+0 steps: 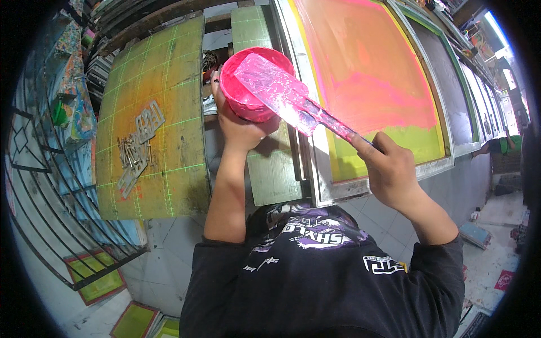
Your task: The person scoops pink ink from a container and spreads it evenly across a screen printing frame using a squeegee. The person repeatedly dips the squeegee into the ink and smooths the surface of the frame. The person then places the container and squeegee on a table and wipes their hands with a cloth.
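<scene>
My left hand point(239, 125) holds a pink bowl point(248, 90) of pink ink from below, raised in front of me. In my right hand point(389, 166) is a flat spatula point(284, 93) smeared with pink ink; its wide blade rests across the bowl's rim and mouth. Just behind and to the right lies a framed printing screen point(372, 73), its mesh covered in pink and orange ink with a yellow band near me.
A green gridded printing board point(158, 129) with a pale printed shape lies to the left. More framed screens point(451, 84) run off to the right. Metal racks point(39, 186) stand at far left, small yellow frames point(96, 279) on the tiled floor.
</scene>
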`<state>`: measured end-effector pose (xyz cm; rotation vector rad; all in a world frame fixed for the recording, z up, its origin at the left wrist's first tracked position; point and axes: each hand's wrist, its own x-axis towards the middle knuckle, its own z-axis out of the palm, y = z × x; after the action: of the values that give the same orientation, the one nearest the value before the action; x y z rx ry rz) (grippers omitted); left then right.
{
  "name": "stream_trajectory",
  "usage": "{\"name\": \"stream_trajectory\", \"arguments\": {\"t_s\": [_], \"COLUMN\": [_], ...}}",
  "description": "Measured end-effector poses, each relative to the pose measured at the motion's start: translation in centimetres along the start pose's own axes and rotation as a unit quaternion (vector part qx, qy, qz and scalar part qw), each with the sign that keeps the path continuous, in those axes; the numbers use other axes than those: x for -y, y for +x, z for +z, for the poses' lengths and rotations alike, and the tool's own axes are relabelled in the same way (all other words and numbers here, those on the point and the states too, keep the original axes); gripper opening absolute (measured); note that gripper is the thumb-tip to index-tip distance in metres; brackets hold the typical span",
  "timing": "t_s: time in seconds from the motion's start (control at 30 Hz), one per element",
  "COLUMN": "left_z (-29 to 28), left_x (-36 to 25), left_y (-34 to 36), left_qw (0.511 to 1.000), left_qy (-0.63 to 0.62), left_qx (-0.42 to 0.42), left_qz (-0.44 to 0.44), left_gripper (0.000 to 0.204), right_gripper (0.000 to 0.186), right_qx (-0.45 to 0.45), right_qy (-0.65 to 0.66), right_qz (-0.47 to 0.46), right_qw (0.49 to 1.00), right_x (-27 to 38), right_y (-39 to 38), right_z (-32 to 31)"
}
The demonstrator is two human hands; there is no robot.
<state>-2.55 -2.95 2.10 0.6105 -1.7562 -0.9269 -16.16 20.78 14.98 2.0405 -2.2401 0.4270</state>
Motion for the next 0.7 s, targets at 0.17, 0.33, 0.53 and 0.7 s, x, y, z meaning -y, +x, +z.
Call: {"name": "stream_trajectory", "arguments": {"t_s": [0.17, 0.33, 0.53, 0.7], "left_z": [-0.1, 0.1, 0.0, 0.3], "left_x": [1.0, 0.4, 0.2, 0.6], "left_y": [0.1, 0.3, 0.1, 0.0], "left_qw": [1.000, 1.000, 0.999, 0.998], "left_qy": [-0.005, -0.005, -0.041, -0.058], "left_qx": [-0.003, -0.001, -0.009, -0.014], "left_qz": [0.017, -0.017, -0.021, -0.011], "left_gripper": [0.119, 0.118, 0.117, 0.118], "right_gripper": [0.058, 0.058, 0.058, 0.057], "right_qx": [0.034, 0.069, 0.037, 0.032], "right_qy": [-0.012, -0.029, -0.010, 0.025], "right_qz": [0.003, 0.011, 0.022, 0.027], "right_qw": [0.999, 0.997, 0.999, 0.999], "right_x": [0.4, 0.4, 0.3, -0.2], "right_y": [-0.6, -1.9, -3.4, -4.7], "right_z": [-1.7, -2.9, -4.6, -5.5]}}
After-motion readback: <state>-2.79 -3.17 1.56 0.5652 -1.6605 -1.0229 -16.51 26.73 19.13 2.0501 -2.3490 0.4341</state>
